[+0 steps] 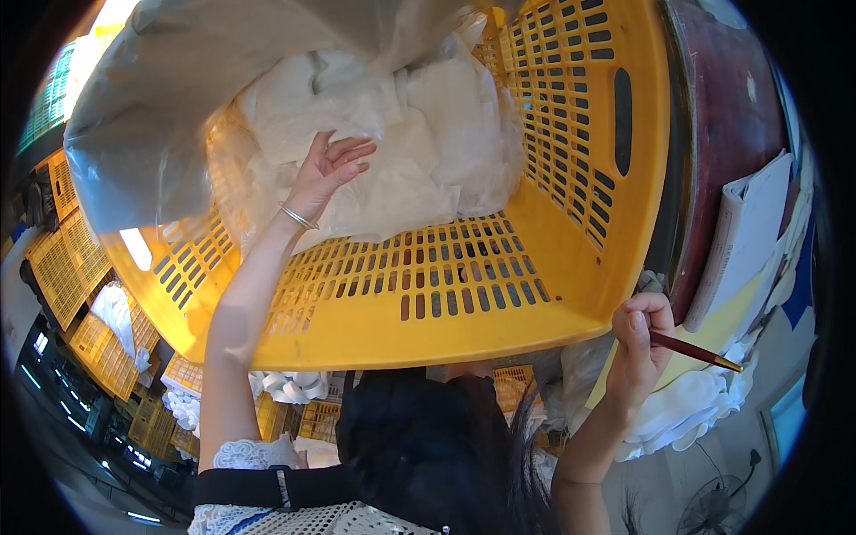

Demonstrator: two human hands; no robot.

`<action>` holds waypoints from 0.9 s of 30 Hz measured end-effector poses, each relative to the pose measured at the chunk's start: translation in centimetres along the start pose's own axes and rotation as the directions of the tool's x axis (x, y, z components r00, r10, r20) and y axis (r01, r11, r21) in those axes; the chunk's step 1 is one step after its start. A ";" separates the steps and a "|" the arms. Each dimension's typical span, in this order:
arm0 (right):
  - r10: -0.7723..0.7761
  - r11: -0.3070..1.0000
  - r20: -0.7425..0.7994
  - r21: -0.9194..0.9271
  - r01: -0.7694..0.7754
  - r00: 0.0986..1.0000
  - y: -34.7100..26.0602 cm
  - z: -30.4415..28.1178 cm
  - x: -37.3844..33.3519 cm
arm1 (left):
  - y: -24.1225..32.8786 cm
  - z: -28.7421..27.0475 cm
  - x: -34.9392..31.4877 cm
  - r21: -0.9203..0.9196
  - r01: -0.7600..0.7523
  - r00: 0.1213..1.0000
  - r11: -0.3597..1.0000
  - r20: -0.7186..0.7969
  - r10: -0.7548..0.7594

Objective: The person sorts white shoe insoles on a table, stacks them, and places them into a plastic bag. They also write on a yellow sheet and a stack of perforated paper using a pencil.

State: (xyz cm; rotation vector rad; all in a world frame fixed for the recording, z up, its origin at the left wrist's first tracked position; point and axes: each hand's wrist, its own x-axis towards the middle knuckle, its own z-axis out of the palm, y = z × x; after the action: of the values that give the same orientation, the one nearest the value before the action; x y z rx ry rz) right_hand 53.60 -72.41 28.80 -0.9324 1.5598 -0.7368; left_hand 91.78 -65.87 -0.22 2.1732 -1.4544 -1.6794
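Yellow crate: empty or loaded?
Loaded: whitish plastic bags lie inside the yellow crate, left hand over them; pile depth unclear.

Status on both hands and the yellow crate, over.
Left hand: open, over pale plastic in the yellow crate. Right hand: closed on dark red pen. Grey plastic sheet drapes over crate's left side.

**A workshop or factory floor**

You are in what looks like a workshop or small factory. In front of you is a big yellow crate [428, 343] of slotted plastic, with pale plastic bags [446, 116] heaped inside. More crates [67, 276] sit to your left, where strip lights [31, 377] shine in a dark area. On your right you have papers [736, 232], a pile of white pieces [687, 415] and a fan [713, 510].
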 end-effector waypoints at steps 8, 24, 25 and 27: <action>0.086 0.996 0.125 -0.036 -0.082 0.988 -0.2 0.7 -2.7 | 0.1 -0.3 -3.9 0.360 0.114 0.989 0.926 0.044 -0.139; -0.202 0.974 0.814 0.224 0.026 0.545 5.5 7.1 -9.0 | 26.5 -0.1 -46.4 0.215 -0.535 0.821 0.817 -0.099 0.563; -0.058 0.968 0.818 0.187 -0.170 0.573 6.9 6.8 -11.5 | 27.0 3.4 -47.7 0.274 -0.514 0.803 0.813 -0.180 0.568; 0.186 0.636 0.961 0.042 -0.771 0.206 9.5 4.6 -15.8 | 27.8 10.8 -49.8 0.336 -0.466 0.821 0.818 -0.180 0.542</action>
State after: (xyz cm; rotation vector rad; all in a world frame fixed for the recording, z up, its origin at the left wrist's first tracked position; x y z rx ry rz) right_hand 57.53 -53.82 27.57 -0.1742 0.4576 -0.0233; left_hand 66.79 -42.77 46.86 1.7776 -2.0438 -1.0065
